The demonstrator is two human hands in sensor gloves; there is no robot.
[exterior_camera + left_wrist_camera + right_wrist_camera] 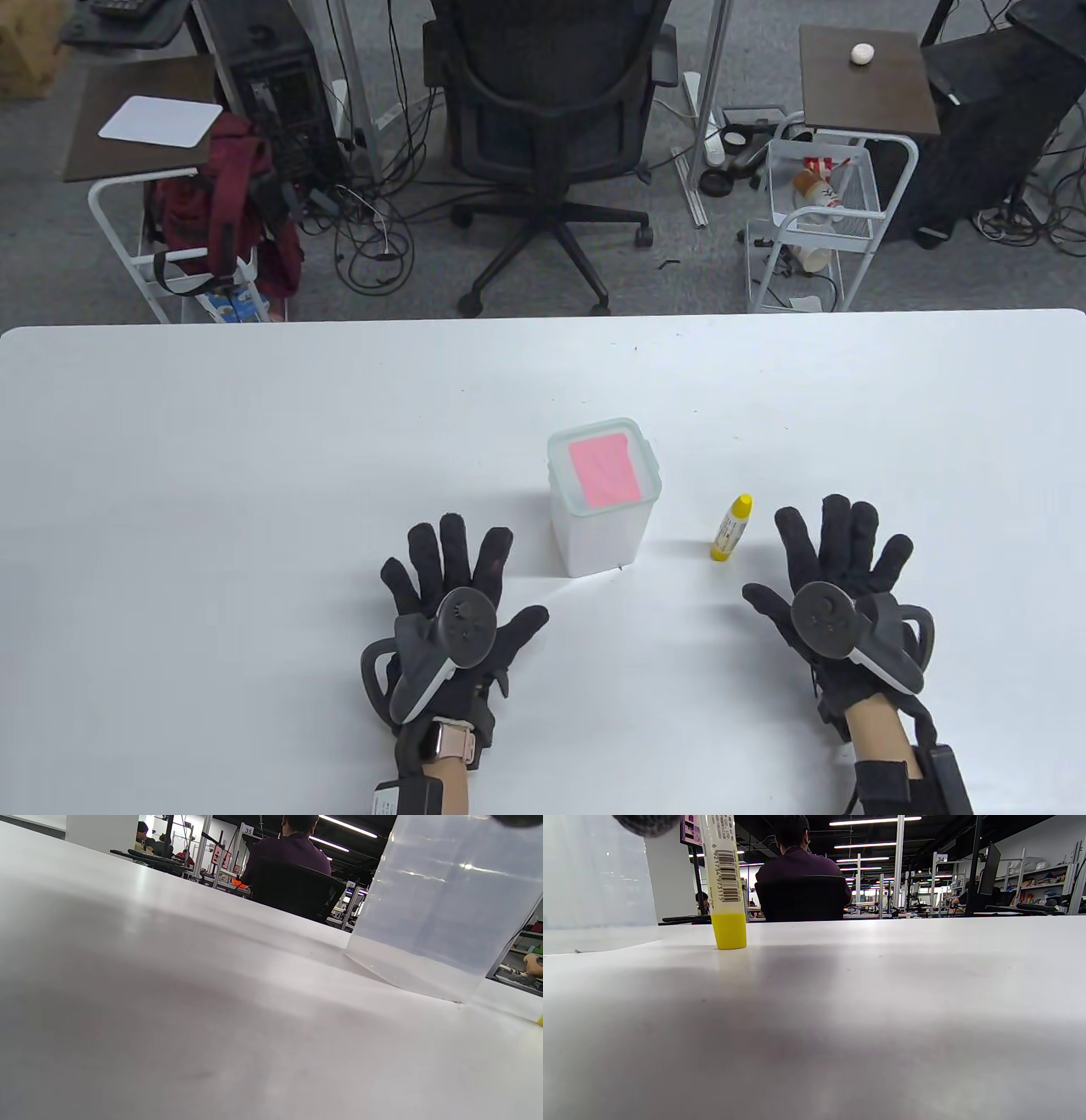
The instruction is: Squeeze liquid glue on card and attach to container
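Pink card point(603, 472) is seen lying on the container point(604, 509), centre frame. Glue bottle point(731, 527) stands capped. Both hands point(454, 594) point(840, 577) are spread flat on the desk point(254, 475), nothing held. Task is judged finished.

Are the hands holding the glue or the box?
Neither. The left hand and right hand lie flat and spread on the table, apart from the glue bottle and container.

An open-plan lab or office workspace. Beyond the white bench point(254, 424) stand a black swivel chair point(547, 127), a computer tower point(276, 93) trailing tangled cables point(373, 229), and white wire trolleys point(814, 221). The wrist views show long rows of desks under strip lights point(874, 821), numbered station signs point(940, 857), monitors and a seated person point(797, 870).
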